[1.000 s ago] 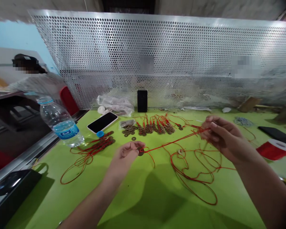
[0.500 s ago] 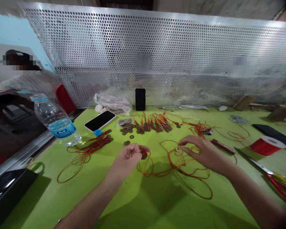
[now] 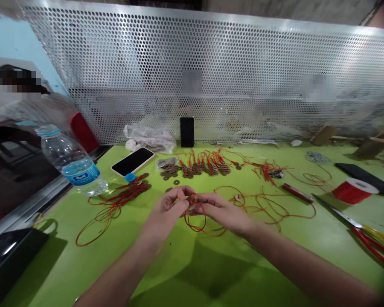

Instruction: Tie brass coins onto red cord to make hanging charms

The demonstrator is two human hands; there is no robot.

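- Left hand [image 3: 170,207] and right hand [image 3: 222,209] close together above the green desk [image 3: 185,264], fingertips nearly touching.
- Both hands pinching one small brown coin [image 3: 190,199] with a thin red string [image 3: 196,221] on it, right between the fingertips.
- String hanging down in a loop under the hands and trailing off past the right hand in loose curls on the desk.
- String: soft, floppy, very light, easy to tangle. Best held close to the coin, with just the fingertips.
- Coin: small, hard, flat, probably a bit slippery. Best pinched by its edges.
- Coin mostly covered by fingers, so the hole and any knot hard to see. Can't tell if the string goes through it.
- Hands a little blurry, so exact finger places hard to make out.
- Beyond the hands: a row of strung coins [image 3: 205,168] and some loose coins [image 3: 168,172].
- Far out beyond the left hand: a bunch of red strings [image 3: 121,198], a phone [image 3: 132,161] lying flat, a blue cap [image 3: 129,177] and a water bottle [image 3: 72,162].
- Well out past the right hand: a red spool [image 3: 352,191], a red lighter-like stick [image 3: 297,193], and scissors [image 3: 358,228] cut off at the picture's edge.
- Behind everything, a metal screen with holes [image 3: 211,76]; things behind it too fuzzy to tell.
- Another person [image 3: 28,106] far off on the left, partly cut off.
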